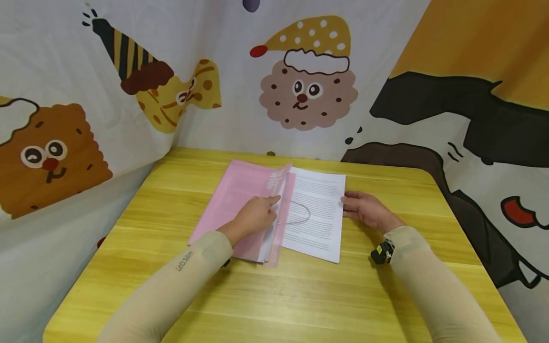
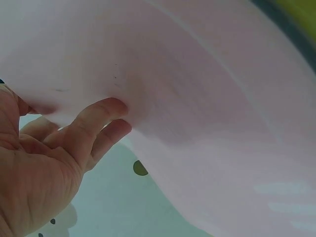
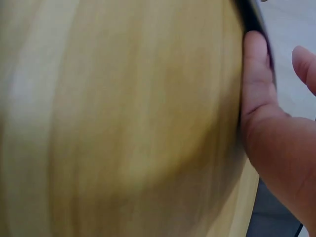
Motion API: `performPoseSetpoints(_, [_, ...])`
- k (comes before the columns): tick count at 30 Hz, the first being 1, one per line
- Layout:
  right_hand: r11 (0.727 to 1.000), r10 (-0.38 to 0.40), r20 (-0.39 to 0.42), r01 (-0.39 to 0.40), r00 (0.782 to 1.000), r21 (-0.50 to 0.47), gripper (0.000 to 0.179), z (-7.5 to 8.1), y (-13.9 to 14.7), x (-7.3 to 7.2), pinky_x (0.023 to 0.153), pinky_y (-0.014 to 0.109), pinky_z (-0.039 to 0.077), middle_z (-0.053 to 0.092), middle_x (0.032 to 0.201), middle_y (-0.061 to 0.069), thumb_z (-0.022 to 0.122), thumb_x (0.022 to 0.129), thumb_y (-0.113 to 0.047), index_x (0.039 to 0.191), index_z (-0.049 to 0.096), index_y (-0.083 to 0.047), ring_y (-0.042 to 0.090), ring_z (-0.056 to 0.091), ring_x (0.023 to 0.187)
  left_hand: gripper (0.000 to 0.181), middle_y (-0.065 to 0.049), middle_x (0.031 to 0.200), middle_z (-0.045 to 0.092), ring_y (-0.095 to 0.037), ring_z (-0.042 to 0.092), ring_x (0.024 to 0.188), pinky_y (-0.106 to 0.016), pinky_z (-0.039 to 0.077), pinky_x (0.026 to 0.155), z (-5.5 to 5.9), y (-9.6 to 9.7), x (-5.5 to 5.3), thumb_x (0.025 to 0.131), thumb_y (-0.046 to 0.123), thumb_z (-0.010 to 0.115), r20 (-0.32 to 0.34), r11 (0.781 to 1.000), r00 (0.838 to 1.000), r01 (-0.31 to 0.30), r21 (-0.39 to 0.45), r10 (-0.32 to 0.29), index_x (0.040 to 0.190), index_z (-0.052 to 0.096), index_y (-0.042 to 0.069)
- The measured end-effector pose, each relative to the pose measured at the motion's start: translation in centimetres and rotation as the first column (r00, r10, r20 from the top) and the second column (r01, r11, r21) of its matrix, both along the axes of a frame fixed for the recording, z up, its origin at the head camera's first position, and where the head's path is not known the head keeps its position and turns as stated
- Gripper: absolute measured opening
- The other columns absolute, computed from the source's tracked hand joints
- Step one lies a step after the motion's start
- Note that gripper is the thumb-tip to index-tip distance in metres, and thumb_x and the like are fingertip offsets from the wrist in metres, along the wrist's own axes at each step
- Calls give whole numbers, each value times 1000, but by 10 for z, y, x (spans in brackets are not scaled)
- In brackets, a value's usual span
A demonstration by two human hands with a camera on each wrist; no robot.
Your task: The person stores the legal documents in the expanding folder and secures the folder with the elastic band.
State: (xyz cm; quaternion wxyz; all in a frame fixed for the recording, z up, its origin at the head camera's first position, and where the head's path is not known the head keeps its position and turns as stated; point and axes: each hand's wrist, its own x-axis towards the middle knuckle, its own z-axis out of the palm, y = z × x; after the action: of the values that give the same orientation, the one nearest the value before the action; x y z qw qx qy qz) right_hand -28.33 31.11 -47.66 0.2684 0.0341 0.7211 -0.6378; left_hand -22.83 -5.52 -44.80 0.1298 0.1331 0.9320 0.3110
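A cartoon-printed curtain (image 1: 206, 28) hangs behind a yellow wood-grain table (image 1: 283, 300); from my head I see the pink folder (image 1: 227, 205) lying near the middle of the tabletop, with printed sheets (image 1: 321, 214) sticking out to its right. My left hand (image 1: 255, 216) is at the folder's loose right side, and my right hand (image 1: 366, 209) meets the sheets' right edge. I judge the folder to be light, floppy and slick, like thin plastic, and the paper limp and easy to crease, so the sheets are best taken by their right margin, fingers beneath and thumb above, with a soft squeeze. At my left wrist, the folder's film bows against my fingertips (image 2: 116, 108), and I pinch it between them and what looks like my thumb behind. At my right wrist, one finger (image 3: 259, 74) lies straight along a dark edge, my thumb (image 3: 303, 66) apart from it; I can't tell whether I'm pinching the paper or only touching it.
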Motion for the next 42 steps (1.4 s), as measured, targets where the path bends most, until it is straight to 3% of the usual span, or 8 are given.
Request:
performPoseSetpoints(7, [989,0,-69,11,998,150,88,-1,-15,0,101,27,59,39,166,29,64,108,-25,169,9,7,18,68,123,61,-9,69,57,-6,25,44,-20,27,40,2,-7,1,101,10,54,-14,1000,1000,-10,5,10,161,49,14])
performPoseSetpoints(12, [941,-89,-113,121,990,315,89,-1,-23,6,86,24,60,51,158,31,72,102,-22,169,19,2,17,73,104,60,2,57,46,-5,24,45,-19,27,41,5,-11,0,101,10,53,-36,999,999,35,29,-34,160,49,12])
performPoseSetpoints(17, [905,-149,-177,206,973,371,92,4,-13,12,78,28,57,64,141,28,74,99,-16,172,19,-12,15,68,86,60,8,52,29,-6,23,47,-20,26,43,20,-17,-1,100,12,54,-85,995,996,45,84,-37,160,50,11])
performPoseSetpoints(24, [957,-180,-113,201,977,211,64,6,36,25,85,22,55,38,169,21,57,111,-27,169,33,-18,4,63,102,63,11,54,23,-7,21,51,-22,24,47,41,-35,1,98,12,52,-97,984,995,8,179,10,161,50,14])
performPoseSetpoints(28, [963,-96,-106,119,990,241,63,7,43,30,87,20,55,31,174,19,62,109,-29,166,40,-13,2,63,106,62,10,55,25,-8,23,50,-23,25,47,50,-44,2,99,13,52,-100,976,994,-8,217,30,161,50,13])
performPoseSetpoints(35, [910,-19,-212,104,977,401,56,17,32,36,85,28,59,48,161,29,65,106,-19,159,51,-10,18,70,109,62,11,55,26,-8,22,51,-23,25,48,54,-47,0,98,13,52,-109,967,993,-20,253,49,160,50,14])
performPoseSetpoints(40, [832,65,-240,80,969,549,51,22,42,39,100,37,52,47,162,28,64,105,-22,153,59,-6,37,57,135,61,11,55,25,-9,22,51,-23,25,48,54,-42,-1,99,12,52,-99,964,994,-25,265,53,160,51,16])
performPoseSetpoints(42, [803,86,-240,75,967,591,50,25,51,40,94,34,53,49,161,28,64,106,-24,152,60,-6,37,58,130,61,11,56,26,-9,22,51,-23,25,48,55,-40,-2,99,12,53,-95,964,994,-25,264,52,160,51,16])
